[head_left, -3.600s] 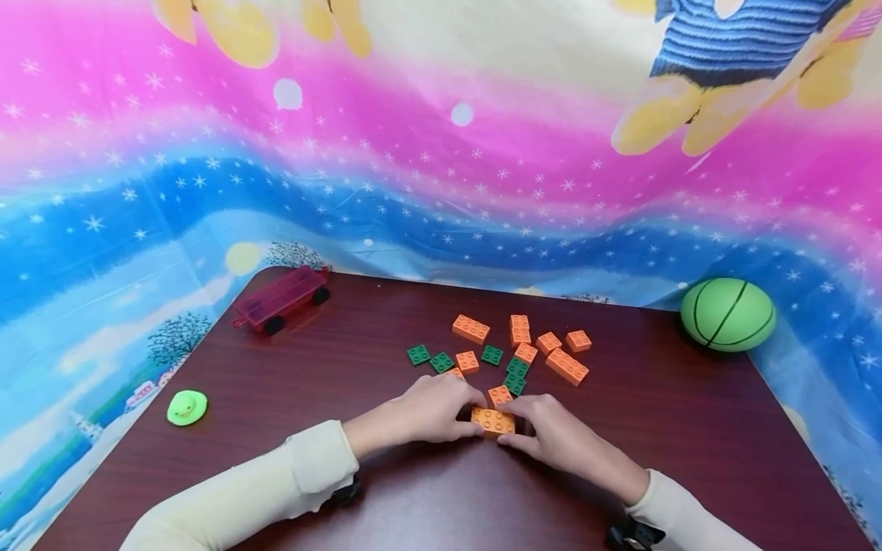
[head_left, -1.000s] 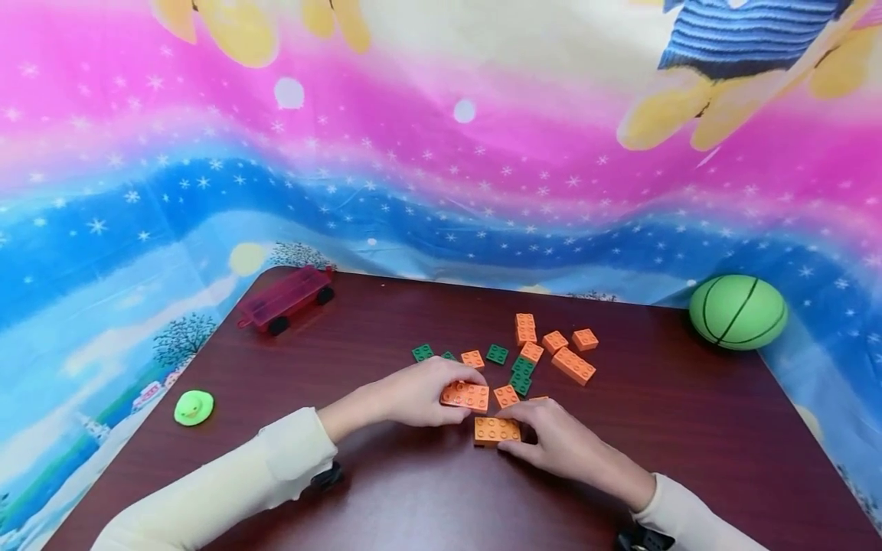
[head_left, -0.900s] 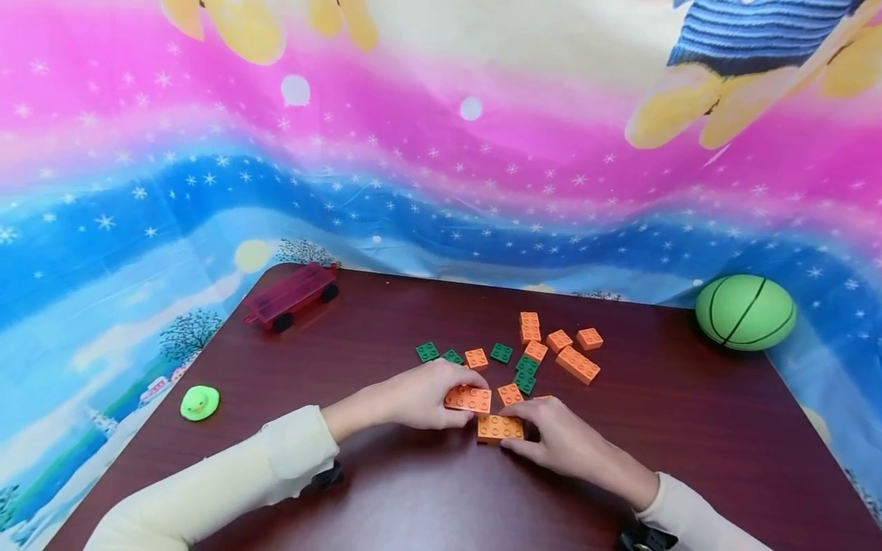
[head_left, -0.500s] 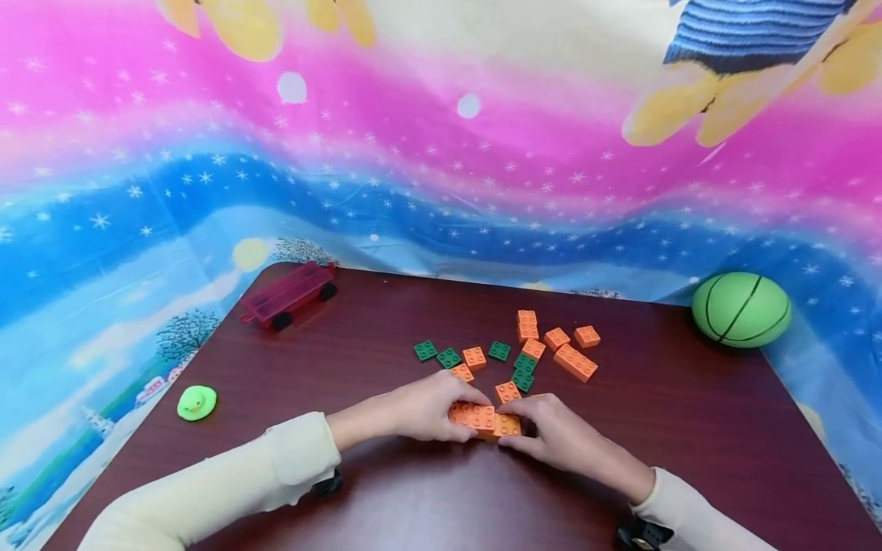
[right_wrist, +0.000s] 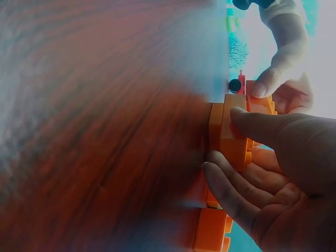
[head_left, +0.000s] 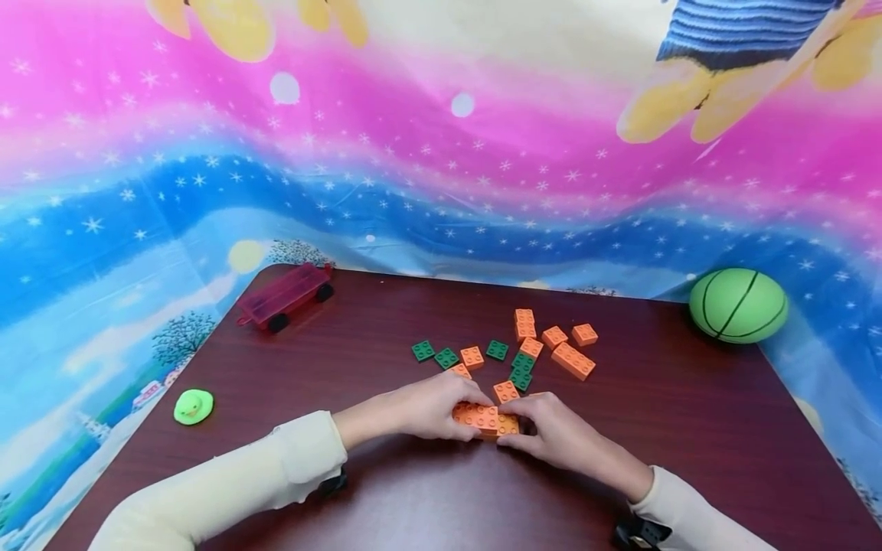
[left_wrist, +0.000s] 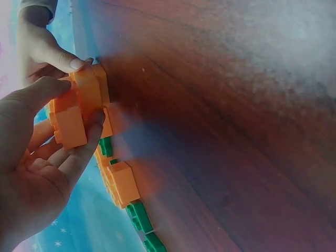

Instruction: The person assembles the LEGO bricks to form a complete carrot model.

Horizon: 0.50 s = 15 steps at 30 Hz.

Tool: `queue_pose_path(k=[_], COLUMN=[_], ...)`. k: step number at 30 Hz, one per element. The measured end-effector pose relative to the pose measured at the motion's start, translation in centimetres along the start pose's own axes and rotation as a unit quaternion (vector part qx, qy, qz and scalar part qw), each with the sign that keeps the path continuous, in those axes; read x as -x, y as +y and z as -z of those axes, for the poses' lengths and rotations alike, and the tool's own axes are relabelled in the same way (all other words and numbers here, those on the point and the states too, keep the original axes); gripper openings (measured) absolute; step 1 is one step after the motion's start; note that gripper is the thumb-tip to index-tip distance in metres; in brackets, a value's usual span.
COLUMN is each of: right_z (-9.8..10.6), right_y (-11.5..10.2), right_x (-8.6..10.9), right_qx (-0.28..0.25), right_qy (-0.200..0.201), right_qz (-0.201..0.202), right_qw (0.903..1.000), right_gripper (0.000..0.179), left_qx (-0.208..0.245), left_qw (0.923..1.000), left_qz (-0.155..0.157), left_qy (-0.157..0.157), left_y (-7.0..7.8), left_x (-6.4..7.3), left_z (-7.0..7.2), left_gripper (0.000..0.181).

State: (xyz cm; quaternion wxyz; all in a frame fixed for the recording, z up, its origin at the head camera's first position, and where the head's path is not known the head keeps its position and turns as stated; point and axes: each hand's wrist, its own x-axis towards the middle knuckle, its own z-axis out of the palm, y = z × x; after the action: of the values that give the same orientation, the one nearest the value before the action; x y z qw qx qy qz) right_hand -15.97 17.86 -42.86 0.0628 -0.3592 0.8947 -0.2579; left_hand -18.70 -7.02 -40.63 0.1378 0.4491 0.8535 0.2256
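At the near middle of the table, my left hand [head_left: 436, 407] pinches an orange eight-stud toy brick [head_left: 478, 415] between thumb and fingers. That brick sits over the left part of a slightly yellower orange brick [head_left: 508, 425], whose right end my right hand [head_left: 560, 430] grips. In the right wrist view the thumb presses the side of the yellower brick [right_wrist: 233, 128], with another orange layer [right_wrist: 215, 126] below it, toward the table. The left wrist view shows the upper brick [left_wrist: 70, 126] offset from the lower one [left_wrist: 88, 89].
Loose orange bricks [head_left: 573, 360] and green bricks [head_left: 496, 350] lie just beyond the hands. A clear red toy wagon [head_left: 285, 295] stands at the back left, a green duck [head_left: 194, 407] at the left edge, and a green ball [head_left: 739, 305] at the back right.
My left hand has picked up an orange brick from the far side and brought it down onto the left part of the yellower brick. My right hand has kept its hold on that brick.
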Motion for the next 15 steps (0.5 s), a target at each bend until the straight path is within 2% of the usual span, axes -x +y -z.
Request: queue_pose_path(k=[15], right_z=[0.23], right_y=[-0.08], right_x=[-0.12], right_qx=[-0.024], right_qy=[-0.013], right_qz=[-0.009], right_qw=[0.9996], right_gripper=[0.033], left_qx=[0.023], left_qw=[0.9995], left_qz=[0.009], left_qy=[-0.018], left_y=[-0.22], left_x=[-0.26], left_z=[0.32], left_gripper=[0.037])
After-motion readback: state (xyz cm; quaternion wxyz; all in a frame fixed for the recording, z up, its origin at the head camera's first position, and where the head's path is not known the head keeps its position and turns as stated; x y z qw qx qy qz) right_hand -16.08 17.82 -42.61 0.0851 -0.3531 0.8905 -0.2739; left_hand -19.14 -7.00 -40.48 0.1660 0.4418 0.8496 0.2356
